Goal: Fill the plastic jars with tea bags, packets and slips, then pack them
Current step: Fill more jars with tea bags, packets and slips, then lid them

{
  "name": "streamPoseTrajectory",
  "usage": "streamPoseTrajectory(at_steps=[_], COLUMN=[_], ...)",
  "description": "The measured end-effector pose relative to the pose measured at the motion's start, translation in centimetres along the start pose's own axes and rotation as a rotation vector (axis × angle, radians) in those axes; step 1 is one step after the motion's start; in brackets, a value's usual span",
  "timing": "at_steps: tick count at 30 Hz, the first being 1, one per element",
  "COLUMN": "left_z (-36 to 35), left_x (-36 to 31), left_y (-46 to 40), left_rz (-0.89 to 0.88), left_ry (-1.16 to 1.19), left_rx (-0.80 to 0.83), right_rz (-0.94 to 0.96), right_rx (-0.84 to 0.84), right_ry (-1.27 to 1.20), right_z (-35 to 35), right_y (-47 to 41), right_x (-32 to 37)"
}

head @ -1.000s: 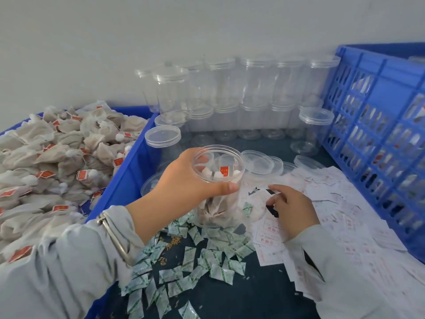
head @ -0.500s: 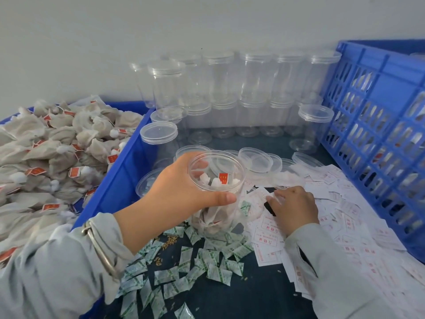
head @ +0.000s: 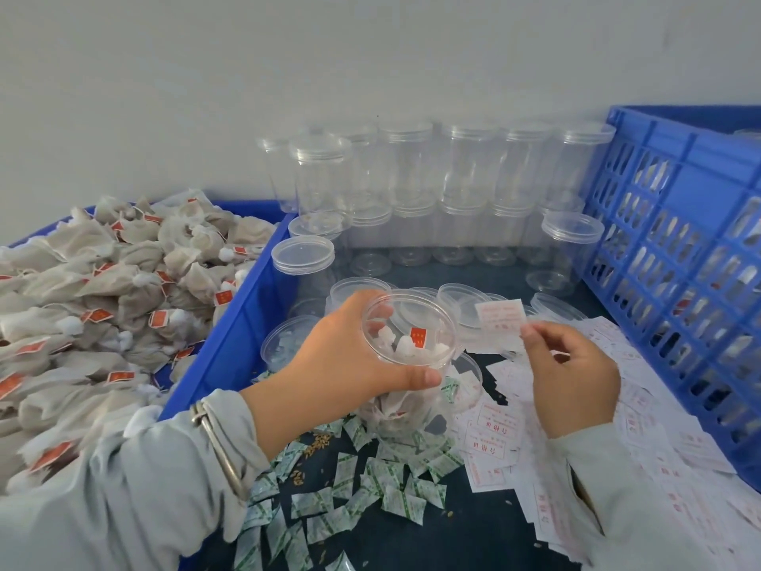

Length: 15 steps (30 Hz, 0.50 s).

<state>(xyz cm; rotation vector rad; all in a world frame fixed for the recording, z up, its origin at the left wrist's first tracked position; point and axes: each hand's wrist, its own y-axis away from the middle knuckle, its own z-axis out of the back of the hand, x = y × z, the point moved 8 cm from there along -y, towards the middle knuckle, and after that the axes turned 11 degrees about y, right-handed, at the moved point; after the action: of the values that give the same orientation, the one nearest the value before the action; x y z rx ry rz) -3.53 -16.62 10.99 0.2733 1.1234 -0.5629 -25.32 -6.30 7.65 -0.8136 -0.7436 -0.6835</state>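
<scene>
Left hand [head: 346,356] grips open jar [head: 409,335] upright; right hand [head: 572,377] pinches slip [head: 500,315] just right of jar mouth, level with rim.

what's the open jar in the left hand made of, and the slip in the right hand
Open jar: looks like clear, glossy plastic; the tea bags show through its wall. Slip: seems thin matte white paper with red print, standing flat from the right hand.

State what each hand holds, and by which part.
Left hand grips the open jar round its rim. Right hand pinches a paper slip by its right edge.
</scene>
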Motion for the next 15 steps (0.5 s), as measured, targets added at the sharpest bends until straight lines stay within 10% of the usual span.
streamPoseTrajectory(at_steps=[15], left_z=[-0.2], left_x=[-0.2], left_y=[0.3], left_rz=[-0.050], left_ry=[-0.017], left_rx=[0.006], right_rz=[0.515], right_rx=[0.170], right_ry=[-0.007], right_z=[0.1], right_y=[2.5], right_x=[10.6])
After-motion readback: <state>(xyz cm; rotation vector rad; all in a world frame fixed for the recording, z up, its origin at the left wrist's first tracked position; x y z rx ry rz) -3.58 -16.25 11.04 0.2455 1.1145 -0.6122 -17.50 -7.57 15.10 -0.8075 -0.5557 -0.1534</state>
